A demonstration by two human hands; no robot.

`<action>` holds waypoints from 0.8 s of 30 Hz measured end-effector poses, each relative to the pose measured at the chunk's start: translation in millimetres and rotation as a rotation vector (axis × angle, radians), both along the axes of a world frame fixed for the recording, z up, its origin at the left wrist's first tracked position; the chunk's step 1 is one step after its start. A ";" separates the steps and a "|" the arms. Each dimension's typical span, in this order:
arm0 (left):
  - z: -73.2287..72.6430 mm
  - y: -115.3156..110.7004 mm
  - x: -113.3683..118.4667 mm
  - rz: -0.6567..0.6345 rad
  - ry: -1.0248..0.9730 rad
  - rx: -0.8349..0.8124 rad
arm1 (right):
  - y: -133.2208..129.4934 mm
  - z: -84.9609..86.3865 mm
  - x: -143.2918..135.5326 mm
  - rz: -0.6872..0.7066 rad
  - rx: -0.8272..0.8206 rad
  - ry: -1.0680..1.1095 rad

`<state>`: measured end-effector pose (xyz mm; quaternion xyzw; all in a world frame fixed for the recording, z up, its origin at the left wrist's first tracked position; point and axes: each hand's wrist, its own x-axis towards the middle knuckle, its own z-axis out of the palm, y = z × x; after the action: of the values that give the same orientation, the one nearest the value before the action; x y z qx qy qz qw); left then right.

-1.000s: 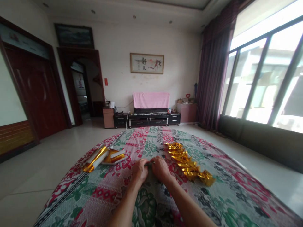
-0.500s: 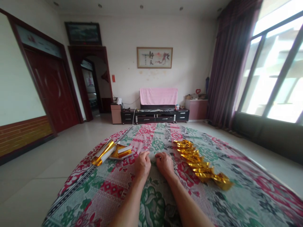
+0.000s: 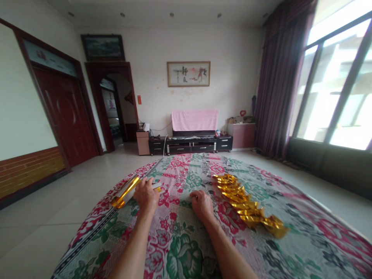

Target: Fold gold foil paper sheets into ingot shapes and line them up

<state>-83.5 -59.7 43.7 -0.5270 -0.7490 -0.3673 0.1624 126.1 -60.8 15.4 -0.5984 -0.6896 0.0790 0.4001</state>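
Note:
My left hand [image 3: 147, 197] is over a small pile of gold-and-white paper sheets [image 3: 157, 186], fingers apart and bent down onto it; the palm hides most of the pile. Just left of it lies a curled gold-and-white sheet [image 3: 125, 193]. My right hand [image 3: 202, 204] rests on the patterned tablecloth [image 3: 186, 248] near the middle, its fingers curled in, and nothing shows in them. To its right, several folded, shiny gold paper pieces [image 3: 242, 197] lie in a slanting row, overlapping one another.
The cloth-covered table has a rounded far edge. Past it stand a low black TV cabinet [image 3: 200, 147] and a pink cloth [image 3: 194, 120] draped over a screen-like shape. A red door [image 3: 65, 116] is on the left, a purple curtain [image 3: 276, 85] and window on the right.
My left hand has moved left, from beside the right hand onto the paper pile. The right hand has stayed nearly in place. The gold row is unchanged.

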 end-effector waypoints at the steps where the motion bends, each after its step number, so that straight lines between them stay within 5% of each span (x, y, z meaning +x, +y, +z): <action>1: -1.8 1.7 -5.1 0.007 0.002 -0.023 | -0.3 0.4 -0.1 0.000 -0.004 0.002; 10: -9.7 14.7 -32.2 -0.009 -0.073 -0.148 | 2.3 -1.7 -0.9 -0.013 -0.062 -0.005; 16: -10.4 15.1 -35.4 0.017 -0.067 -0.100 | -1.8 4.0 -0.5 -0.018 -0.096 -0.026; 24: -18.4 15.7 -43.2 -0.103 -0.003 0.041 | -1.1 2.4 -0.6 -0.011 -0.092 -0.024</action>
<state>-126.8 -44.0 25.2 -0.5611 -0.7132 -0.3913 0.1529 125.4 -61.9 17.8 -0.6210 -0.6867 0.1012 0.3641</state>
